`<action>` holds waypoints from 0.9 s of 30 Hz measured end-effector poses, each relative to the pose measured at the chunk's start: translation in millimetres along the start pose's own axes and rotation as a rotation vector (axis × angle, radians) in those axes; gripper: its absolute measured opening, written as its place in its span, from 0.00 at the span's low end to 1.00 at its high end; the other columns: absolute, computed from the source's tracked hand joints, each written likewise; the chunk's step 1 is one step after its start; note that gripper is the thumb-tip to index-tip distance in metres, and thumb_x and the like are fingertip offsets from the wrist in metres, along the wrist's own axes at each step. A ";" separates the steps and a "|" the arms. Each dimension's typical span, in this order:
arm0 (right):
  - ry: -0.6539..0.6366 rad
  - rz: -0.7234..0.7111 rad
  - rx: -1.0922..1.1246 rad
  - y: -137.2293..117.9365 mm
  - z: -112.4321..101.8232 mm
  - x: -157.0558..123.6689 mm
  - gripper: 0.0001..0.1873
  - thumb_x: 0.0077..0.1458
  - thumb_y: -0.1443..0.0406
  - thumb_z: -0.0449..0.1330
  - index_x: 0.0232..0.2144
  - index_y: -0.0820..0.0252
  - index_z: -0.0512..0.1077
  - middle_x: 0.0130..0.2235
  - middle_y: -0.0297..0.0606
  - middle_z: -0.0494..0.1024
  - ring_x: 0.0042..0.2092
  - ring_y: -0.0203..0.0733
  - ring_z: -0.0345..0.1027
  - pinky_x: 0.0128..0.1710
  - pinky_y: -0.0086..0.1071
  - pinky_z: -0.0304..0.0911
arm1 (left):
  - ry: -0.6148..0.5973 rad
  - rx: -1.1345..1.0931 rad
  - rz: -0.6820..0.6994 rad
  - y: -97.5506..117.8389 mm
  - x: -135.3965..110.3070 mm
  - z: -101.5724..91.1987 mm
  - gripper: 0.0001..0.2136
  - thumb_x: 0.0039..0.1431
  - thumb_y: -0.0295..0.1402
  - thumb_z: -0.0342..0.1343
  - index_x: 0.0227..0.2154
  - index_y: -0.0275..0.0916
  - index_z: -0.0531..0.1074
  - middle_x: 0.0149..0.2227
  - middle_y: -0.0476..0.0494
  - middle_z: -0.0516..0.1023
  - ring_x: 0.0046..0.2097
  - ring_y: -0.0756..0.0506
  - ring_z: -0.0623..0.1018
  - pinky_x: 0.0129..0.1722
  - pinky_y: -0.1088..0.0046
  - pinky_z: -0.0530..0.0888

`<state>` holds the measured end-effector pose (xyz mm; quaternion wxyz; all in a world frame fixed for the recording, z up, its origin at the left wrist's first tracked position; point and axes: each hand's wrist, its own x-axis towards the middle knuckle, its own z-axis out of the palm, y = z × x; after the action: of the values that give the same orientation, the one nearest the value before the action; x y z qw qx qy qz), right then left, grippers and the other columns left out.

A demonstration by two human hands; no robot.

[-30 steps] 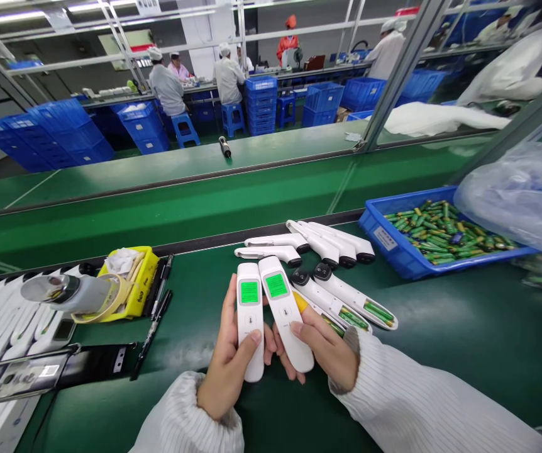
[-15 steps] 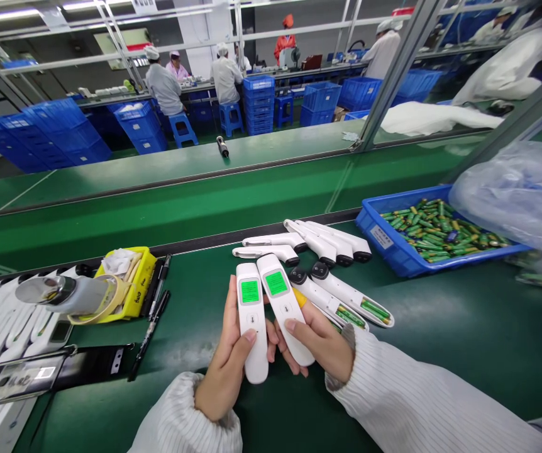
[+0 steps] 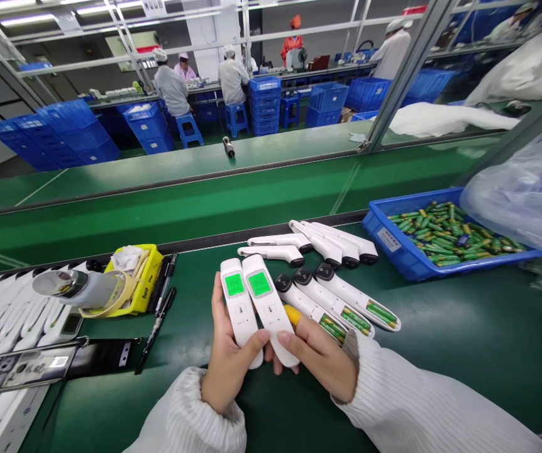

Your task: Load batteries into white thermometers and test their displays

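Note:
Two white infrared thermometers with lit green screens are held side by side over the green bench. My left hand (image 3: pixel 233 352) is closed around the left thermometer (image 3: pixel 241 309), its thumb on the lower body. The right thermometer (image 3: pixel 269 302) is gripped by my right hand (image 3: pixel 320 355), which has a yellow cover on one finger. Just beyond my right hand lie three thermometers (image 3: pixel 332 299) with open battery bays showing green batteries. More white thermometers (image 3: pixel 334 242) lie in a cluster behind them, against the bench's back edge.
At right stands a blue tray (image 3: pixel 391 248) of green batteries, partly under a plastic bag (image 3: pixel 520 192). On the left are a yellow box (image 3: pixel 151 280), pens (image 3: pixel 158 327), a bottle (image 3: pixel 94 292), a black strap (image 3: pixel 105 358) and rows of white thermometers (image 3: pixel 11 314). Co-workers sit beyond the bench.
Both thermometers have shifted slightly left and up relative to the bench, closer together at the bottom. My left thumb has moved towards the right thermometer. The view has turned a little left.

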<state>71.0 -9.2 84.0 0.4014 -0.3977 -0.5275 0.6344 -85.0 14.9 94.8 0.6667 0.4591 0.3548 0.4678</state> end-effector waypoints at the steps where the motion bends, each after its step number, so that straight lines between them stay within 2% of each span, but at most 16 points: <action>1: 0.008 0.042 -0.014 1.5 0.7 -0.3 0.23 0.61 0.50 0.50 0.39 0.65 0.69 0.26 0.37 0.72 0.24 0.34 0.64 0.21 0.26 0.57 | 0.044 0.038 0.007 -1.0 -0.3 0.3 0.48 0.54 0.34 0.62 0.63 0.56 0.28 0.43 0.44 0.76 0.32 0.46 0.79 0.30 0.70 0.78; 3: 0.035 0.107 -0.056 5.2 1.2 -0.3 0.24 0.58 0.49 0.54 0.42 0.66 0.69 0.24 0.33 0.69 0.23 0.33 0.61 0.20 0.26 0.55 | 0.126 0.090 0.028 -3.5 -0.9 0.2 0.47 0.52 0.33 0.63 0.64 0.54 0.35 0.55 0.40 0.70 0.46 0.42 0.77 0.42 0.66 0.77; 4: 0.050 0.116 -0.090 6.9 1.1 -0.1 0.24 0.57 0.49 0.56 0.41 0.66 0.70 0.23 0.32 0.67 0.22 0.31 0.58 0.20 0.25 0.52 | 0.143 0.095 0.034 -4.9 -1.2 -0.2 0.46 0.51 0.33 0.63 0.64 0.54 0.36 0.58 0.39 0.66 0.52 0.39 0.74 0.47 0.64 0.75; 6: 0.082 0.105 -0.176 9.7 0.6 0.6 0.24 0.54 0.49 0.58 0.29 0.67 0.71 0.20 0.30 0.62 0.22 0.30 0.54 0.20 0.25 0.46 | 0.146 0.082 0.028 -7.0 -1.5 -1.2 0.45 0.52 0.33 0.63 0.64 0.54 0.38 0.60 0.38 0.63 0.57 0.37 0.70 0.51 0.59 0.72; 8: 0.089 0.097 -0.219 10.7 0.5 1.4 0.26 0.52 0.47 0.59 0.20 0.66 0.67 0.18 0.29 0.57 0.22 0.29 0.49 0.20 0.26 0.41 | 0.130 0.057 0.012 -8.3 -1.8 -2.4 0.45 0.52 0.33 0.62 0.64 0.54 0.37 0.58 0.37 0.66 0.58 0.35 0.69 0.52 0.55 0.71; 9: 0.075 0.107 -0.201 10.6 0.9 1.7 0.27 0.51 0.47 0.59 0.18 0.65 0.65 0.18 0.29 0.57 0.22 0.28 0.48 0.20 0.26 0.41 | 0.126 0.046 0.011 -8.6 -2.0 -2.9 0.45 0.52 0.33 0.62 0.64 0.54 0.36 0.56 0.37 0.68 0.58 0.35 0.68 0.52 0.53 0.71; 14: -0.026 0.142 0.110 7.8 7.6 2.9 0.25 0.46 0.46 0.62 0.26 0.65 0.67 0.23 0.31 0.63 0.25 0.31 0.54 0.25 0.27 0.50 | 0.141 0.033 0.002 -8.1 -3.7 -2.7 0.44 0.53 0.33 0.62 0.64 0.54 0.36 0.57 0.37 0.67 0.58 0.35 0.68 0.54 0.51 0.69; 17: -0.024 0.107 0.161 7.6 10.8 3.2 0.25 0.47 0.47 0.62 0.30 0.65 0.68 0.26 0.33 0.66 0.27 0.32 0.56 0.27 0.28 0.53 | 0.146 0.037 -0.008 -7.4 -4.7 -1.3 0.44 0.54 0.33 0.61 0.64 0.54 0.36 0.55 0.37 0.69 0.59 0.35 0.67 0.55 0.51 0.68; 19: -0.028 0.083 0.132 8.4 10.5 3.3 0.25 0.50 0.47 0.60 0.30 0.65 0.68 0.27 0.34 0.67 0.27 0.32 0.57 0.27 0.28 0.54 | 0.154 0.045 -0.008 -7.0 -4.7 -0.6 0.44 0.54 0.33 0.61 0.64 0.53 0.36 0.54 0.37 0.71 0.59 0.35 0.67 0.54 0.51 0.68; 24: 0.005 0.018 -0.192 12.2 5.5 3.6 0.23 0.54 0.49 0.56 0.25 0.64 0.68 0.22 0.30 0.60 0.24 0.31 0.51 0.23 0.27 0.47 | 0.148 0.044 -0.023 -5.9 -3.8 0.7 0.42 0.54 0.33 0.61 0.63 0.54 0.39 0.57 0.38 0.66 0.54 0.37 0.72 0.50 0.55 0.72; 27: -0.078 0.057 -0.121 14.7 5.2 4.3 0.21 0.53 0.49 0.58 0.33 0.64 0.70 0.25 0.32 0.65 0.26 0.33 0.56 0.24 0.28 0.53 | 0.166 0.098 -0.017 -5.2 -3.6 1.6 0.41 0.54 0.34 0.61 0.63 0.54 0.41 0.60 0.40 0.62 0.52 0.39 0.73 0.48 0.61 0.74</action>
<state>63.3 -8.8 69.8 0.3374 -0.4110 -0.5687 0.6276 -83.1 10.3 90.6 0.6157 0.4477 0.4352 0.4806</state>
